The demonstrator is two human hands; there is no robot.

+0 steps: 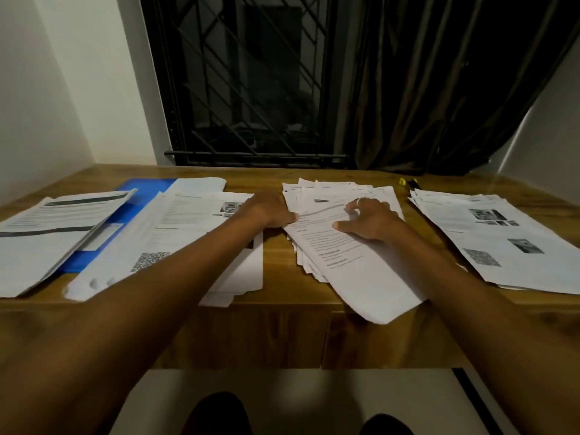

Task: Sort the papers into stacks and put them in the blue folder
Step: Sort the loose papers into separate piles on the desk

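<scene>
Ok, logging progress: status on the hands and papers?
Left hand pinches edge of middle pile. Right hand presses top sheet. Folder partly under left stack.

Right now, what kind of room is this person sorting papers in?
Probably a study corner in a home: a wooden desk stands against a barred window with a dark curtain, and printed papers lie on it in stacks, some on a blue folder.

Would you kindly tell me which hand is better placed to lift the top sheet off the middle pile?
Probably the right hand: it rests spread on the top sheet of the middle pile. The left hand only meets that pile's left edge.
</scene>
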